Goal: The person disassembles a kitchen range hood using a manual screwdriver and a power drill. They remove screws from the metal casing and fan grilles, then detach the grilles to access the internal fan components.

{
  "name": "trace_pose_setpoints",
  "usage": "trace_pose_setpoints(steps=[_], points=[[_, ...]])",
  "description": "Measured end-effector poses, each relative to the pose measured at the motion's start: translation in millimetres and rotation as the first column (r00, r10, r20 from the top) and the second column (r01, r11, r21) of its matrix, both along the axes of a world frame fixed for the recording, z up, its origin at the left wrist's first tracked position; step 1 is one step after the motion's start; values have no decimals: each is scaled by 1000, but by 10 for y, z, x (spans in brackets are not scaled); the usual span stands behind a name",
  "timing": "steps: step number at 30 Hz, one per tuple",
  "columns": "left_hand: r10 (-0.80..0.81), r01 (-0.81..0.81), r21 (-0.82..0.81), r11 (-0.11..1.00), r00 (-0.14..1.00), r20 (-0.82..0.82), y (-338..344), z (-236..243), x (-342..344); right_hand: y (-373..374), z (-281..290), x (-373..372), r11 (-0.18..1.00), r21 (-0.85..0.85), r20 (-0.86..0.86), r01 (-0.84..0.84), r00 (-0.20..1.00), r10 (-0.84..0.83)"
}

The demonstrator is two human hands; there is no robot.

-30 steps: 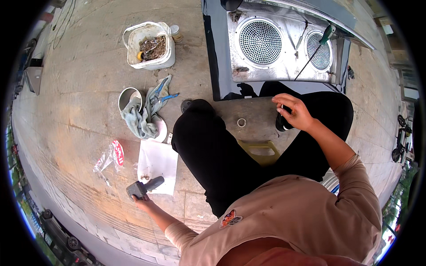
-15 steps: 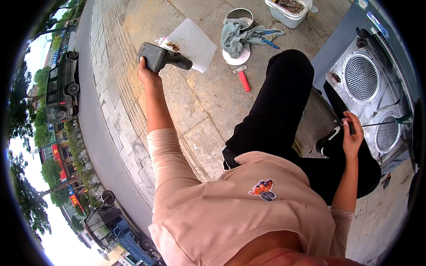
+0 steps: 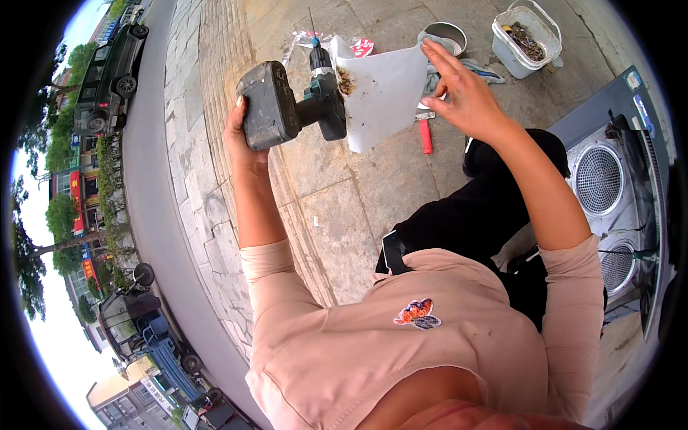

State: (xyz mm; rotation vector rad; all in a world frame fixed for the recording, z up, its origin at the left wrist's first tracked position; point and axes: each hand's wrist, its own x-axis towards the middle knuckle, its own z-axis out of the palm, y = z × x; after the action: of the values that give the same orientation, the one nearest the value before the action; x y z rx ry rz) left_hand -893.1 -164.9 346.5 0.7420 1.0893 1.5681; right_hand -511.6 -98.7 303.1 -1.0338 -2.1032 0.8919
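My left hand (image 3: 242,136) grips a cordless drill (image 3: 326,107) by its black battery base. The drill's thin bit points away from me. Close beside it, a white sheet (image 3: 387,93) with brown dirt along its left edge is off the ground. My right hand (image 3: 469,104) has its thumb and fingers at the sheet's right edge and appears to hold it there. Under and just beyond this hand are a grey-green cloth (image 3: 480,70), a metal bowl (image 3: 462,43) and a red-handled scraper (image 3: 426,136) on the paving.
At the far right stands a white bucket (image 3: 510,59) with brown debris. Along the right side is a grey appliance panel (image 3: 631,168) with two round grilles; a green-handled screwdriver (image 3: 648,255) lies by the lower one. Parked vehicles (image 3: 107,82) are beyond the pavement at left.
My right hand has left the appliance panel and come across to the sheet. The sheet is now raised and turned. The drill has turned so its bit shows.
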Motion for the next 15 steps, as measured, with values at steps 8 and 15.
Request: trace_pose_setpoints(steps=[8,15], points=[[-40,18,88,996,964,263,-702,71,-415,176,-822,-855,989,-143,421,-34,902,92],[45,-81,148,986,972,230,-784,-87,-692,219,-1298,-842,651,-758,-178,-32,971,-158]])
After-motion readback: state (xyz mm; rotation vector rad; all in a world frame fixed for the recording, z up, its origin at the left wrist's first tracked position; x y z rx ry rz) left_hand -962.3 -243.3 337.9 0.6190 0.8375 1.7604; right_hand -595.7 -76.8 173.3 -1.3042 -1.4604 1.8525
